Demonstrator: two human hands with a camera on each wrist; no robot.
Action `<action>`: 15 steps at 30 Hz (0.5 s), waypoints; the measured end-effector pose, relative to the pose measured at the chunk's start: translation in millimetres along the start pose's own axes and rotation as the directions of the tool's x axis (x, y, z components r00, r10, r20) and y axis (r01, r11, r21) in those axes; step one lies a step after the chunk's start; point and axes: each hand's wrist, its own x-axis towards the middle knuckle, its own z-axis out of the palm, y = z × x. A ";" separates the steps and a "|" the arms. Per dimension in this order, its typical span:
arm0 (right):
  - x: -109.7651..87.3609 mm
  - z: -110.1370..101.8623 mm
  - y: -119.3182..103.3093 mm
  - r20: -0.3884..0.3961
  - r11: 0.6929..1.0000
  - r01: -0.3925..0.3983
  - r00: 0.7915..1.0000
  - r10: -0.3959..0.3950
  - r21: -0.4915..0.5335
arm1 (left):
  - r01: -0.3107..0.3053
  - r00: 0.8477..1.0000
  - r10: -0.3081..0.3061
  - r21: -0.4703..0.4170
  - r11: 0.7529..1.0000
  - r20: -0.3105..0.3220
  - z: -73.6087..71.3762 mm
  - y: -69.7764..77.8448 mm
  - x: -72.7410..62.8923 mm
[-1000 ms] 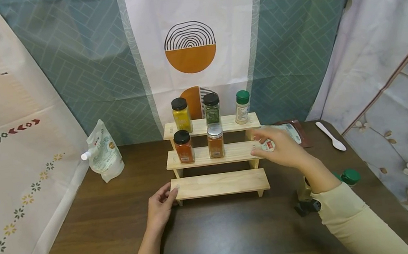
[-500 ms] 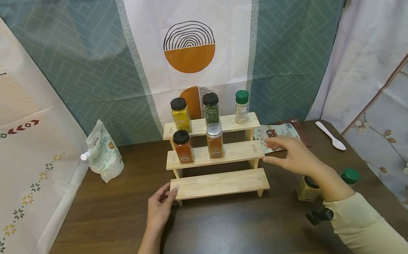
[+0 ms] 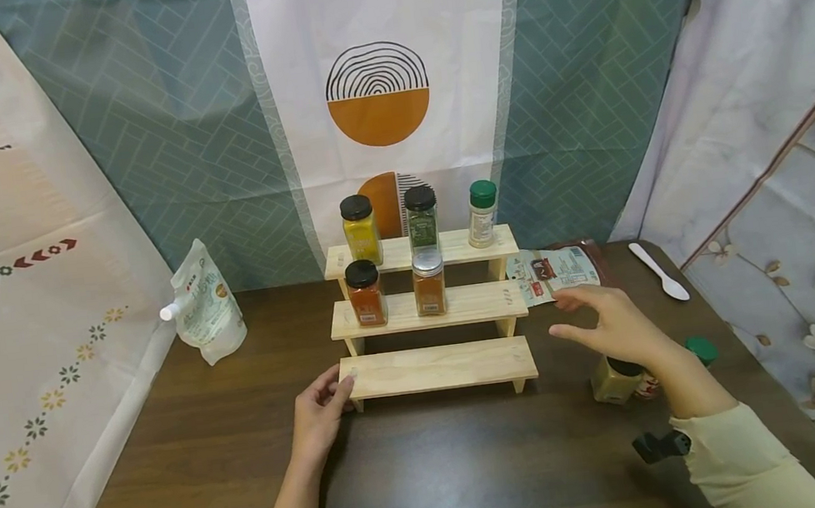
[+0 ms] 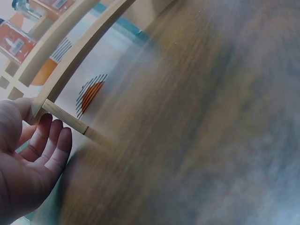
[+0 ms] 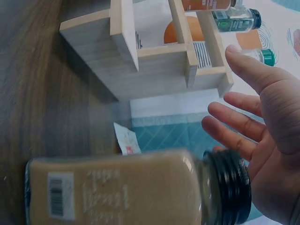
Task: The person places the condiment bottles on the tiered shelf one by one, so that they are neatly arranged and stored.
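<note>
A three-tier wooden spice rack [image 3: 436, 368] stands mid-table. My left hand [image 3: 322, 412] holds the left end of its lowest step, thumb on top and fingers curled by the end support. On the middle tier are a jar of red-orange spice [image 3: 368, 302] with a black lid and a silver-lidded jar [image 3: 430, 292]. My right hand [image 3: 612, 324] is off the rack's right side, fingers spread and holding nothing. Below it stands a black-lidded jar of tan powder [image 3: 613, 381], large in the right wrist view [image 5: 117, 187]. A green-lidded jar [image 3: 701, 351] is partly hidden behind the right wrist.
The top tier bears a yellow spice jar [image 3: 362, 234], a green herb jar [image 3: 422, 220] and a green-capped shaker [image 3: 483, 216]. A flat food packet [image 3: 564, 270] and white spoon [image 3: 662, 273] lie at the right. A spouted pouch [image 3: 208, 310] stands left.
My right hand has drawn away from the middle tier's right end, moving right and toward me, uncovering the packet and the tan powder jar. The left hand stays on the rack.
</note>
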 end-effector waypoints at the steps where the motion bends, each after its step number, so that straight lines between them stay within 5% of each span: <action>1: -1.9 -0.3 1.1 0.001 1.000 -0.003 1.000 0.003 -0.001 | 0.001 1.000 -0.001 0.001 1.000 -0.003 -0.1 0.0 0.3; 15: -28.2 -6.7 15.6 -0.021 1.000 -0.009 1.000 0.008 -0.015 | -0.003 1.000 0.003 -0.006 1.000 0.003 -0.6 -2.5 0.2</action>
